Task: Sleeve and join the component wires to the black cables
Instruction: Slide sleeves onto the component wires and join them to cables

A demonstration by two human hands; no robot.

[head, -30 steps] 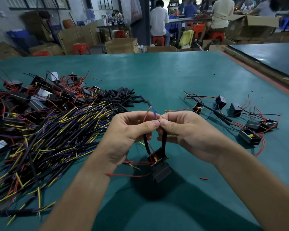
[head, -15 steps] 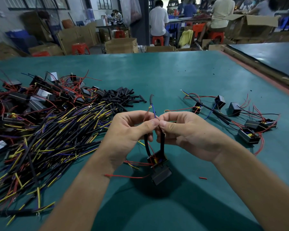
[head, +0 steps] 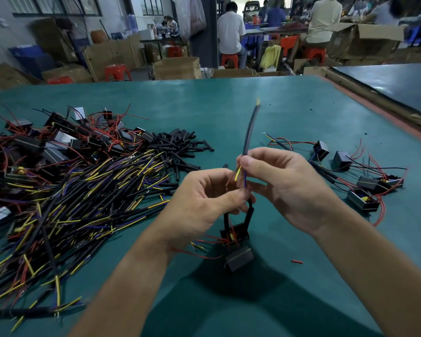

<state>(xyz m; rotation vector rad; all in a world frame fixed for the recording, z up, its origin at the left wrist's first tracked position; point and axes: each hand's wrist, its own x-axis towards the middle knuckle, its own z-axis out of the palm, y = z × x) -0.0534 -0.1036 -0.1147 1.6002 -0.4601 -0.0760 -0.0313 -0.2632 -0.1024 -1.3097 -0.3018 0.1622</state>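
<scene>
Pinching black cable (head: 249, 132), right hand (head: 287, 188) | left hand (head: 202, 205) grip holds component wires (head: 250, 213) | cable tip blurred

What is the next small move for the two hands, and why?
Probably lower the black cable so its yellow and blue ends meet the component wires pinched by the left hand: the right hand holds the cable above them, and they look unjoined.

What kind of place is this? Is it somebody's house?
Not a house; it looks like a small factory or workshop. There is a big heap of wires on a long green table, cardboard boxes behind it, and other people on stools working at tables.
</scene>
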